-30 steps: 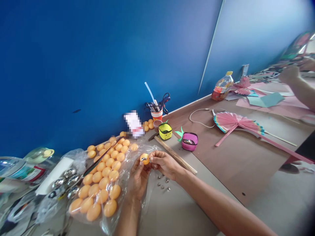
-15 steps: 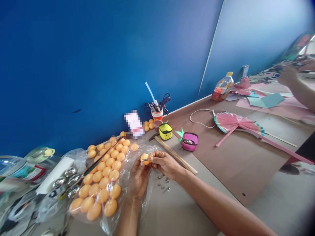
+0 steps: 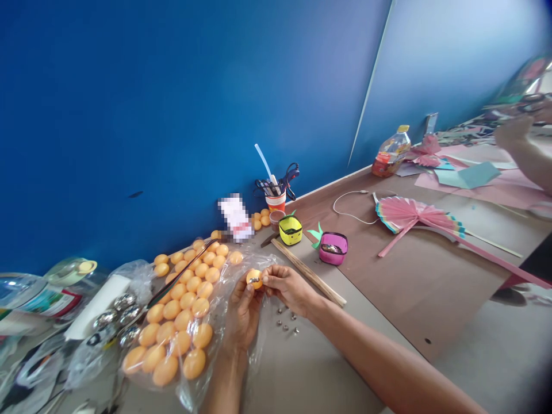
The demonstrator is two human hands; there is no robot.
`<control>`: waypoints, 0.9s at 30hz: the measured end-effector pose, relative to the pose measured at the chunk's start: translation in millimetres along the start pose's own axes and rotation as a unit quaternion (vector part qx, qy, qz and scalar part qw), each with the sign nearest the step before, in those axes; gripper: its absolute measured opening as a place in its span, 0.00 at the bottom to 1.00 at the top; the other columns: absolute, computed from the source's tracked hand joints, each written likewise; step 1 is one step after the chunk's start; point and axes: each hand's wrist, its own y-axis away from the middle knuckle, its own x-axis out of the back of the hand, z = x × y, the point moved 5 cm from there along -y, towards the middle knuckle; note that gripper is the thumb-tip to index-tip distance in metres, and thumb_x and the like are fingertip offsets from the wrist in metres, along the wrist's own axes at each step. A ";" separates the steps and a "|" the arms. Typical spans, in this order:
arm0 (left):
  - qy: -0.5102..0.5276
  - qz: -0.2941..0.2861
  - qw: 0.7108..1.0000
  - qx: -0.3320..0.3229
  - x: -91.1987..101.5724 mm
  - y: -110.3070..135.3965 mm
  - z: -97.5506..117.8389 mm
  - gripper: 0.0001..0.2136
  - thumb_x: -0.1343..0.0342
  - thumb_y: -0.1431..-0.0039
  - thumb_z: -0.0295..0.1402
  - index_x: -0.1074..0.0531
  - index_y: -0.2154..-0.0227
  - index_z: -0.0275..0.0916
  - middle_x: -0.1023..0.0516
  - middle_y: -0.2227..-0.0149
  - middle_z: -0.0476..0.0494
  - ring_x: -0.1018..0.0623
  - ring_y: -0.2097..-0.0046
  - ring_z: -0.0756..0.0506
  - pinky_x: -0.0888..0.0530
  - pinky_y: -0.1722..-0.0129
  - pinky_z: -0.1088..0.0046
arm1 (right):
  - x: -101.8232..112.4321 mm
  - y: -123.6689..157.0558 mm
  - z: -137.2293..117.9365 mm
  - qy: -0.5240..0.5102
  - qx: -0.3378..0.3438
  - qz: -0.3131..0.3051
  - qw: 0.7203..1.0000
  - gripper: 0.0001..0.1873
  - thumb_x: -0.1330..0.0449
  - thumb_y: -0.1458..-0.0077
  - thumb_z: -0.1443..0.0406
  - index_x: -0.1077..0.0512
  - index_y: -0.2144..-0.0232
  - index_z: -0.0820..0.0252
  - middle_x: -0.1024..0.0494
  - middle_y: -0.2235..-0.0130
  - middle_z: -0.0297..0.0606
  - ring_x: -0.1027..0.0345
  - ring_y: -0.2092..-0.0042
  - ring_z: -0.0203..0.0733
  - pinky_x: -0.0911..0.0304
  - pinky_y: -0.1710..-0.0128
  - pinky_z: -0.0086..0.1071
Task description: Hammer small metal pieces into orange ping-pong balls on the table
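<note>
Orange ping-pong ball (image 3: 253,273), as its look suggests, sits raised above the tabletop (image 3: 310,368) between the person's two hands, at the fingertips of the left hand (image 3: 244,305) and just left of the right thumb. It should handle as a very light thing, its shell thin and fairly stiff, smooth enough to slip or roll if held at only one spot, and likely to dent under a hard squeeze. The safest hold is probably a soft cradle around its sides with the fingers spread and the thumb opposite, pressing no harder than needed and keeping off the side with the silvery bits (image 3: 255,280), which may come loose if knocked. The left hand holds it much in that way, fingers curled behind and below, thumb up against the near side. The right hand (image 3: 287,287) pinches in at the ball's right edge with thumb and forefinger, the other fingers bent underneath; whether a small piece sits in that pinch is too fine to tell. The ball looks round, with an even warm orange surface, and the bits form a short shiny row across the side in view; their exact shape is unclear. Just below the right hand lie several small metal pieces (image 3: 286,328), and left of the left hand many similar orange balls (image 3: 187,301) fill a clear plastic bag (image 3: 257,345).
</note>
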 end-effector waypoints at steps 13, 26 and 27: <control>-0.061 0.026 0.998 -0.023 0.3 4.0 1.7 0.15 0.32 0.50 0.38 0.22 0.59 0.43 0.20 0.61 0.47 0.22 0.59 0.45 0.27 0.54 0.66 | 2.6 -1.1 2.9 -0.013 0.011 0.023 1.000 0.19 0.26 0.65 0.58 0.31 0.79 0.60 0.31 0.80 0.26 0.42 0.77 0.30 0.48 0.73 0.28; 0.019 0.003 1.000 0.010 -3.0 1.8 3.8 0.13 0.32 0.50 0.36 0.21 0.61 0.40 0.18 0.63 0.45 0.21 0.62 0.47 0.26 0.56 0.70 | 4.7 -2.4 -4.4 -0.010 -0.005 -0.014 1.000 0.20 0.27 0.64 0.57 0.33 0.75 0.59 0.32 0.77 0.27 0.44 0.78 0.30 0.48 0.74 0.28; 0.039 0.009 0.999 0.016 -0.7 0.6 5.0 0.12 0.31 0.50 0.35 0.21 0.62 0.40 0.18 0.64 0.46 0.21 0.63 0.48 0.25 0.57 0.70 | 8.1 -2.1 -11.0 0.027 0.008 -0.017 0.999 0.18 0.29 0.61 0.56 0.32 0.75 0.59 0.33 0.78 0.26 0.44 0.78 0.30 0.49 0.74 0.28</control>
